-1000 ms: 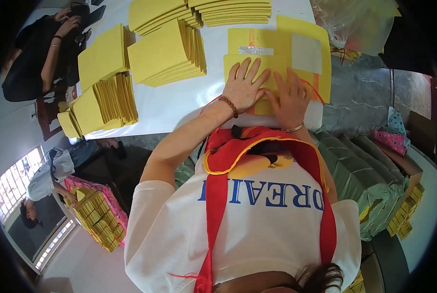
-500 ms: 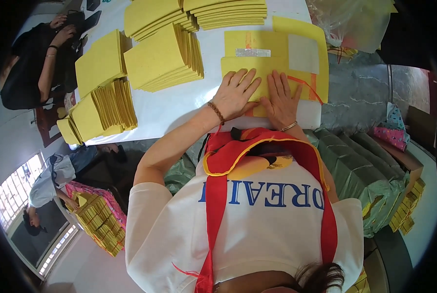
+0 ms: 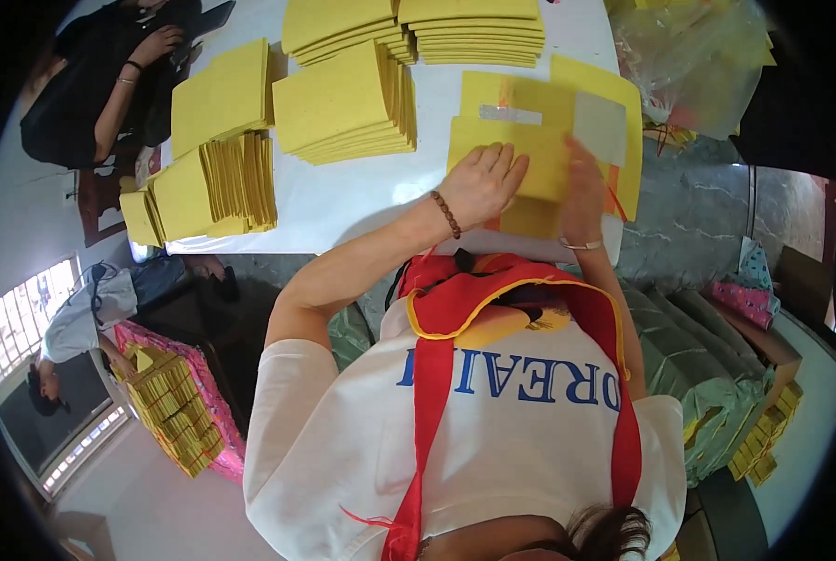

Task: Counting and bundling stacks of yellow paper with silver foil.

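Left to right on the white table [image 3: 362, 201]: stacks of yellow sheets [image 3: 343, 103]; the left hand [image 3: 485, 182], fingers spread flat, pressing a folded yellow sheet [image 3: 540, 154] at the near edge; the right hand [image 3: 582, 187], blurred, resting on the same sheet, grip indiscernible.

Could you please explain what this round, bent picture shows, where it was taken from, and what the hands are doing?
There is no machine here: a person wears a wide fisheye camera on the head, looking down, so straight edges curve. The left hand and right hand press flat on a yellow paper sheet lying on a white table; neither grips anything. Stacks of yellow paper lie further along the table. Another person in black sits at the far left corner.
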The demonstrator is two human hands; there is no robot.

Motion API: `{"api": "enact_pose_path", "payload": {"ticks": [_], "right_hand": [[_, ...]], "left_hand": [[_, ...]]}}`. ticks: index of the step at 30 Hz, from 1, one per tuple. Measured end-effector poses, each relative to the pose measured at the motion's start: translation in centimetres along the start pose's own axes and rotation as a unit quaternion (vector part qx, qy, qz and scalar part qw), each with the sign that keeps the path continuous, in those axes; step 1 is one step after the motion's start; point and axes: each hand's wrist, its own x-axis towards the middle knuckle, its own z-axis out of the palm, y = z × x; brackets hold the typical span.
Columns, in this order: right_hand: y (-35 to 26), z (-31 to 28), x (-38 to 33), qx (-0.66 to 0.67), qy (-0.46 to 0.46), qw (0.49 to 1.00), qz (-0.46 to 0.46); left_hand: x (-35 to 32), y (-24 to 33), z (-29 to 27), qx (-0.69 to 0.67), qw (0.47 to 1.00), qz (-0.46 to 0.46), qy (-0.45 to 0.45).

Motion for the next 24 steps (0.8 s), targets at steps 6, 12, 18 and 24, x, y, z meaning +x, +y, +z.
{"api": "enact_pose_path", "payload": {"ticks": [6, 12, 18, 24], "right_hand": [[-1.0, -2.0, 0.7, -0.012, 0.108, 0.994, -0.031], [0.3, -1.1, -1.1, 0.042, 0.032, 0.998, 0.02], [-0.2, 0.7, -2.1, 0.059, -0.007, 0.998, 0.02], [0.2, 0.5, -2.6, 0.003, -0.037, 0.999, 0.018]], "left_hand": [[-0.5, -3.5, -8.9, -0.038, 0.977, 0.0, 0.209], [-8.1, -12.3, -9.7, 0.129, 0.958, -0.172, 0.189], [-10.9, -15.8, -6.7, 0.073, 0.968, -0.233, 0.055], [-10.6, -16.1, -7.3, 0.067, 0.972, -0.221, -0.043]]}}
